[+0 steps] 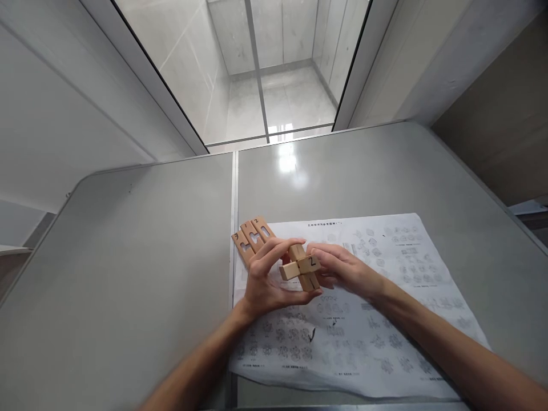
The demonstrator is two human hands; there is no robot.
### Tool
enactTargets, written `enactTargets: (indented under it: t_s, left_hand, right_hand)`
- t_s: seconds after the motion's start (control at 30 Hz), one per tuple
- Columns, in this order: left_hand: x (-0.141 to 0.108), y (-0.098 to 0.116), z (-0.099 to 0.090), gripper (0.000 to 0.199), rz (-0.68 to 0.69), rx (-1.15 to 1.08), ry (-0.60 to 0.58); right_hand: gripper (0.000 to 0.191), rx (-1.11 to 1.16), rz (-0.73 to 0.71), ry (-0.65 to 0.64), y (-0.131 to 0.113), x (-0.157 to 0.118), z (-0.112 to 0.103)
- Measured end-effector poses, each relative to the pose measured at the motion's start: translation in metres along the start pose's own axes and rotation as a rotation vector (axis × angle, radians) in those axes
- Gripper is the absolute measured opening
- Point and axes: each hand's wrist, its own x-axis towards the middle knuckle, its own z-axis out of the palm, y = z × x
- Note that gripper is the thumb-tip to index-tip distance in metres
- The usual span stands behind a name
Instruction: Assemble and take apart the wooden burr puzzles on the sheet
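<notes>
Several interlocked wooden blocks (309,265) form a cross shape, with the numbers 2 and 1 on two faces. My left hand (268,279) grips them from the left, thumb at the lower end and fingers over the top. Closed at their right side, my right hand (340,265) has its fingertips against the blocks; they are partly hidden. Beyond my left hand, flat wooden pieces (252,237) marked 3, 1 and 2 lie side by side, with slots cut in them. Under both hands a large paper sheet (342,354) shows printed diagrams.
The grey table (171,240) has a metal seam (234,188) running front to back, left of centre. A glass panel (257,74) in a frame stands past the far edge. Brown panelling (500,103) is at the right.
</notes>
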Motion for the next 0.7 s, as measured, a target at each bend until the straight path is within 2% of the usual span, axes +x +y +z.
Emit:
enactTargets:
  t_s: [0.17, 0.4, 0.47, 0.57, 0.7]
  left_hand:
    - [-0.002, -0.002, -0.001, 0.076, 0.055, 0.017, 0.006]
    - [-0.003, -0.005, 0.004, 0.079, -0.062, -0.007, 0.010]
    - [-0.004, -0.005, 0.008, 0.074, -0.068, -0.012, 0.054]
    - [-0.005, -0.005, 0.012, 0.055, -0.081, 0.030, 0.126]
    - [-0.005, -0.005, 0.013, 0.037, -0.137, 0.065, 0.139]
  right_hand:
    - [0.044, -0.016, 0.017, -0.058, 0.003, 0.000, -0.004]
    - [0.050, 0.221, -0.039, 0.080, 0.008, 0.006, 0.001]
    - [0.048, 0.284, -0.069, 0.173, 0.002, 0.008, 0.002]
    - [0.039, 0.300, -0.097, 0.406, -0.006, 0.010, 0.000]
    - [0.036, 0.313, -0.157, 0.610, -0.008, 0.010, -0.009]
